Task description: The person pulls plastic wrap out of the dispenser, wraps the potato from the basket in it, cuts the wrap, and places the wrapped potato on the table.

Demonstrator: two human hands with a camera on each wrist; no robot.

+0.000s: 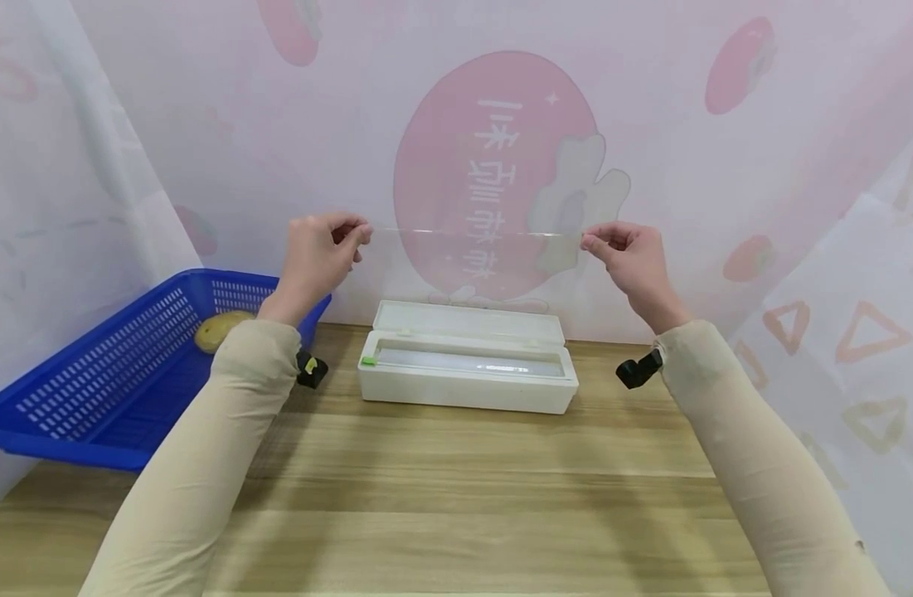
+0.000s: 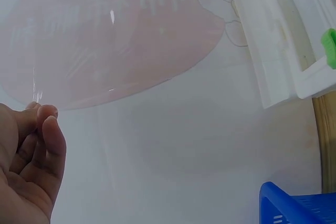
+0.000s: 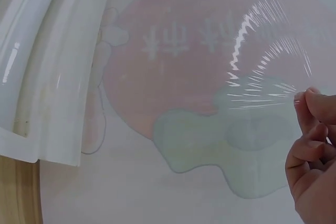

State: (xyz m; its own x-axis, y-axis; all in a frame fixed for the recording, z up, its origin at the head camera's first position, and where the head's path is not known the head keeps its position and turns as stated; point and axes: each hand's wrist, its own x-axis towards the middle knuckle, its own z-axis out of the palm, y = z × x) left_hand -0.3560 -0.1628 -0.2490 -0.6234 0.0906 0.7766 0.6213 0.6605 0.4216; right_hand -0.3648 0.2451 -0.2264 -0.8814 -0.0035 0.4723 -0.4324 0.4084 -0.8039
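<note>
A clear sheet of cling film point(image 1: 471, 233) is stretched level between both hands, above a white cling film dispenser box point(image 1: 463, 393). My left hand point(image 1: 314, 257) pinches one upper corner between thumb and forefinger. At the other end, the right hand point(image 1: 637, 264) pinches the opposite corner the same way. Shiny creases in the film point(image 3: 257, 61) fan out from the right fingertips in the right wrist view. The dispenser's lid point(image 1: 467, 322) is raised at the back, with a film roll point(image 1: 463, 361) inside. A green slider point(image 1: 369, 361) sits at the box's left end. The film's lower edge is hard to make out.
A blue plastic basket point(image 1: 75, 450) stands on the left of the wooden table point(image 1: 486, 497), with a potato point(image 1: 220, 330) inside, partly behind my left forearm. A pink-printed white curtain point(image 1: 672, 166) hangs behind the box. Black wrist cameras sit under both sleeves.
</note>
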